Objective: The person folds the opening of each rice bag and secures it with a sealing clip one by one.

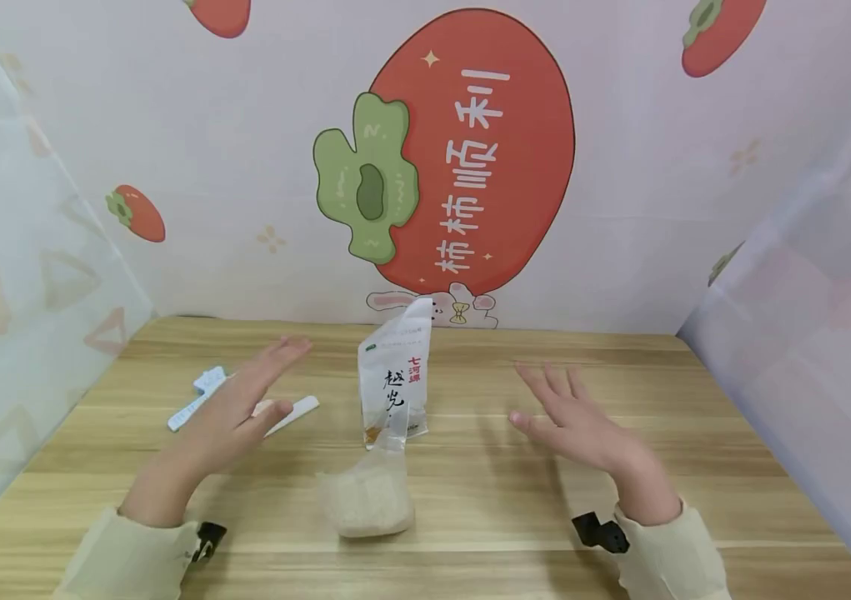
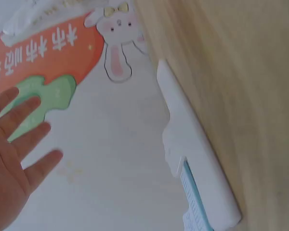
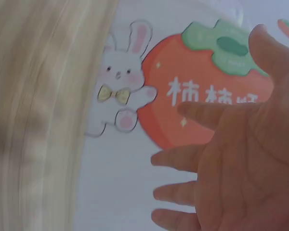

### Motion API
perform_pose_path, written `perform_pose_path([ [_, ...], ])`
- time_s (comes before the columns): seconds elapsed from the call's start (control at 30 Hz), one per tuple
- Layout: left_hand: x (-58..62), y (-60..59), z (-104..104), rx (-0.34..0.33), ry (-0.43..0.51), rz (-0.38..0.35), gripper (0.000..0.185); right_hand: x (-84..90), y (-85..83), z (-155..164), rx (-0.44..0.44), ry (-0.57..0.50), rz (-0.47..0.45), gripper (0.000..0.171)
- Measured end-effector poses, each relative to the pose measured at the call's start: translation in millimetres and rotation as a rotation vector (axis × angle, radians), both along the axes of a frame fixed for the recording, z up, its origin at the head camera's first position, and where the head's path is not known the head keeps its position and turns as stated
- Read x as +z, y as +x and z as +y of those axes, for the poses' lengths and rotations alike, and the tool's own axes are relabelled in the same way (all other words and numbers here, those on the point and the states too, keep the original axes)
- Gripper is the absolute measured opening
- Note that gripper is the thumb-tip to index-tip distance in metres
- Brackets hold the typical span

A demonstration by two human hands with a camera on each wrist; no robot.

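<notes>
My left hand (image 1: 226, 417) is held over the left of the table with its fingers straight, holding nothing. Below and beside it lie a long white plastic piece (image 1: 297, 412) and a light blue strip (image 1: 187, 412) with fine markings, both partly covered by the hand in the head view. The left wrist view shows the white piece (image 2: 197, 154) with a notched side. Between the hands stands a white printed packet (image 1: 395, 358). In front of it sits a clear bag of pale, grain-like contents (image 1: 371, 500), its top twisted upward. My right hand (image 1: 575, 425) is also raised, fingers spread, holding nothing.
The wooden table (image 1: 470, 517) ends at a back cloth (image 1: 245, 150) printed with persimmons and a rabbit. Pale cloth sides stand at the left (image 1: 12, 275) and right (image 1: 823, 275). A small black wrist mount (image 1: 600, 533) sits at the right cuff.
</notes>
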State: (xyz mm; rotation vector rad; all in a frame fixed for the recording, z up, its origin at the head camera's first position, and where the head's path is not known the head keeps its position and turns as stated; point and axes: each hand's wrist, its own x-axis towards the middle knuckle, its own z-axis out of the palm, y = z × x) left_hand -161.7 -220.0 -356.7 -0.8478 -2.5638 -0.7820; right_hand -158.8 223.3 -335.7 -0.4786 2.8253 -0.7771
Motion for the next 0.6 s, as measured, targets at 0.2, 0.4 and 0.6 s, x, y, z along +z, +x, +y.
perform_pose_path([
  [0.2,-3.6,19.6,4.6,-0.227,0.108,-0.086,0.051,5.6,11.7,-16.6,0.150,-0.121,-0.057,0.070],
  [0.4,-6.6,38.4,5.5,-0.278,0.039,-0.121,0.047,-3.0,18.7,-35.4,0.317,-0.171,-0.092,0.066],
  [0.6,-14.7,44.4,11.4,-0.259,-0.038,-0.104,0.055,-16.0,20.1,-54.0,0.384,-0.164,-0.119,0.065],
])
